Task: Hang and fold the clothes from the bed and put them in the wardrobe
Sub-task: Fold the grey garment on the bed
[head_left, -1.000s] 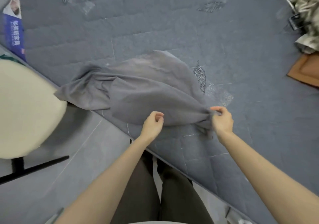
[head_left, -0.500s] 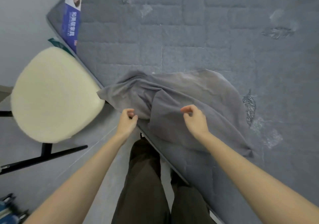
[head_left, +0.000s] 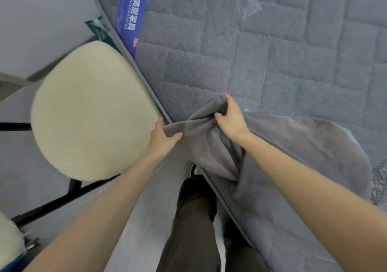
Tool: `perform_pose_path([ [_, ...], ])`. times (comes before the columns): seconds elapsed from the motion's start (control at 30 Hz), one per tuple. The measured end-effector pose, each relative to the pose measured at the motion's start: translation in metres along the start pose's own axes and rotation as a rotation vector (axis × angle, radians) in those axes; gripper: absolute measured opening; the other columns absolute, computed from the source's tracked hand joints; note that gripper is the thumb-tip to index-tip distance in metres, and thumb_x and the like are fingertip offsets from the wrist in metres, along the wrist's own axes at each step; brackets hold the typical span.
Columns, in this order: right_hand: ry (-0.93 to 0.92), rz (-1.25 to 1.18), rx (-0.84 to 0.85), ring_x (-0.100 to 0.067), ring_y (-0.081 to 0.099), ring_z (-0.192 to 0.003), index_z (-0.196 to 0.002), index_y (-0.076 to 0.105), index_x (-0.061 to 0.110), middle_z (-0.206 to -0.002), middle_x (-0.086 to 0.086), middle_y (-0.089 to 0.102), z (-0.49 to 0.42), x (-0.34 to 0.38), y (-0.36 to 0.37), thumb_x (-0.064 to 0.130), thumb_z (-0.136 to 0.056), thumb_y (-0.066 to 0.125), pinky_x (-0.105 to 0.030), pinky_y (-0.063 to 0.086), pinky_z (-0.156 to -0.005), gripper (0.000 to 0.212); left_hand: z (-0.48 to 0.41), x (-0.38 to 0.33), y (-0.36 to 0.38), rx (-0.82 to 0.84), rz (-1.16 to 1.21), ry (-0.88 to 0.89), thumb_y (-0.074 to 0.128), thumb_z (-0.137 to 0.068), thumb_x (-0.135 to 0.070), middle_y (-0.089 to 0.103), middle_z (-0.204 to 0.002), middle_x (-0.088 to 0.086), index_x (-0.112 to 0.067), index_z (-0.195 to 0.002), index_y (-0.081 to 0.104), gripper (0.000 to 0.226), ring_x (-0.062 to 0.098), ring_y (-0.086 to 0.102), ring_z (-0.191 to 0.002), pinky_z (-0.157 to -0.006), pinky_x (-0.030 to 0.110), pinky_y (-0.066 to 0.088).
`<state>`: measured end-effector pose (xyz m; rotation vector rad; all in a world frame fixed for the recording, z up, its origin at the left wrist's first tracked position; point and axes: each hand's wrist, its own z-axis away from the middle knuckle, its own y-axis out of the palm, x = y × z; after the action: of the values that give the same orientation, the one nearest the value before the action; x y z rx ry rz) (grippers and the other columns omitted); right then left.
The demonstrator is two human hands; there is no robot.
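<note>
I stood at the near edge of the bed [head_left: 272, 52]. The grey garment [head_left: 293, 146] lay crumpled on its quilted cover, and its folds reached right to that edge, above my trousers [head_left: 194, 219].

My left hand [head_left: 162, 138] gripped a corner of the garment just at the bed's edge. The thumb lay on top of the cloth and the other fingers [head_left: 159, 123] were tucked round it. My right hand [head_left: 231, 117] was farther in over the bed. Its fingers [head_left: 228, 102] were clenched on a bunched ridge of the same cloth, raising it a little off the cover. The two hands were near each other, with a short stretch of fabric between them.

The rest of the garment spread flatter across the bed, on the far side of my right arm from the edge. A cream chair [head_left: 90, 112] stood just beside the bed's edge, close to my left hand. A blue label [head_left: 130, 14] with white lettering ran along the same edge, beyond the chair.
</note>
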<state>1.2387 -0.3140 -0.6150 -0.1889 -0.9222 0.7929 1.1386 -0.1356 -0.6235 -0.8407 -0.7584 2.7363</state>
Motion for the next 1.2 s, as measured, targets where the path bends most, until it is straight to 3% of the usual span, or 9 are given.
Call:
perform_pose_path([
  [0.1,0.141,0.071,0.099,-0.026,0.045,-0.129,-0.144,0.032,0.006,-0.141,-0.014,0.047,-0.014,0.003,0.009,0.021,-0.091,0.063,-0.028,0.034,-0.102,0.063,-0.006,0.003,0.009,0.048,0.075,-0.097,0.076,-0.081,-0.028,0.039,-0.148,0.013,-0.006,-0.148,0.024,0.087,0.027,0.040,-0.135,-0.108,0.035,0.036],
  [0.3,0.043,-0.025,-0.123,-0.022,0.062,-0.090,-0.101,0.061,0.012,-0.092,-0.008,0.066,0.003,0.011,-0.019,0.013,-0.091,0.060,-0.023,0.042,-0.077,0.010,0.009,-0.012,0.007,0.064,0.049,0.106,0.061,-0.092,-0.011,0.058,-0.089,0.005,-0.010,-0.092,0.056,0.005,0.021,0.054,-0.086,-0.063,0.020,0.036],
  [0.47,-0.043,-0.351,-0.406,-0.020,0.055,-0.085,-0.098,0.051,0.014,-0.084,0.002,0.057,0.026,0.038,-0.072,0.008,-0.095,0.051,-0.035,0.045,-0.080,0.007,0.018,-0.071,-0.010,0.104,0.284,0.280,0.060,-0.092,-0.004,0.061,-0.112,0.003,-0.012,-0.115,0.053,0.025,0.012,0.057,-0.099,-0.077,0.005,0.044],
  [0.6,-0.006,-0.726,-0.610,-0.013,0.057,-0.072,-0.087,0.036,0.025,-0.085,0.000,0.052,0.054,0.042,-0.119,0.000,-0.095,0.041,-0.036,0.051,-0.078,0.026,0.022,-0.111,0.005,0.310,0.125,0.278,0.070,-0.087,-0.019,0.037,-0.149,0.006,-0.019,-0.147,0.029,0.072,0.022,0.039,-0.134,-0.104,0.031,0.039],
  [0.7,0.094,-0.720,-0.855,-0.006,0.059,-0.068,-0.085,0.032,0.026,-0.083,0.003,0.053,0.084,0.018,-0.140,0.001,-0.094,0.037,-0.038,0.051,-0.081,0.027,0.031,-0.127,0.033,0.412,0.048,0.226,0.072,-0.085,-0.029,0.030,-0.153,0.006,-0.020,-0.150,0.024,0.081,0.021,0.032,-0.139,-0.098,0.027,0.034],
  [0.8,0.286,-0.625,-1.000,-0.030,0.060,-0.089,-0.096,0.034,0.021,-0.096,-0.011,0.058,0.110,-0.022,-0.149,-0.003,-0.090,0.037,-0.041,0.046,-0.086,0.025,0.043,-0.127,0.071,0.523,-0.034,0.150,0.069,-0.087,-0.031,0.037,-0.150,0.007,-0.015,-0.149,0.025,0.078,0.019,0.039,-0.135,-0.099,0.024,0.034],
  [1.03,0.332,-0.140,-0.826,-0.039,0.033,-0.126,-0.121,0.048,-0.003,-0.140,-0.028,0.027,0.137,-0.084,-0.120,-0.016,-0.078,0.048,-0.018,0.023,-0.101,0.045,0.063,-0.099,0.140,0.641,-0.210,0.085,0.055,-0.097,-0.021,0.047,-0.144,0.012,-0.008,-0.139,0.046,0.046,0.026,0.045,-0.130,-0.109,0.031,0.035],
  [1.1,0.170,-0.068,-0.764,-0.032,0.036,-0.127,-0.106,0.059,0.003,-0.137,-0.021,0.036,0.133,-0.086,-0.114,-0.015,-0.079,0.049,-0.003,0.020,-0.093,0.034,0.061,-0.086,0.145,0.526,-0.342,0.040,0.059,-0.092,-0.041,0.037,-0.147,0.013,-0.010,-0.145,0.037,0.066,0.032,0.036,-0.135,-0.112,0.037,0.032],
  [1.2,-0.020,0.024,-0.559,-0.027,0.052,-0.108,-0.092,0.066,0.010,-0.107,-0.007,0.063,0.114,-0.079,-0.110,-0.013,-0.079,0.046,-0.013,0.030,-0.085,0.034,0.058,-0.070,0.144,0.533,-0.212,-0.095,0.065,-0.087,-0.048,0.049,-0.132,0.010,-0.011,-0.130,0.052,0.059,0.024,0.050,-0.120,-0.100,0.024,0.042],
])
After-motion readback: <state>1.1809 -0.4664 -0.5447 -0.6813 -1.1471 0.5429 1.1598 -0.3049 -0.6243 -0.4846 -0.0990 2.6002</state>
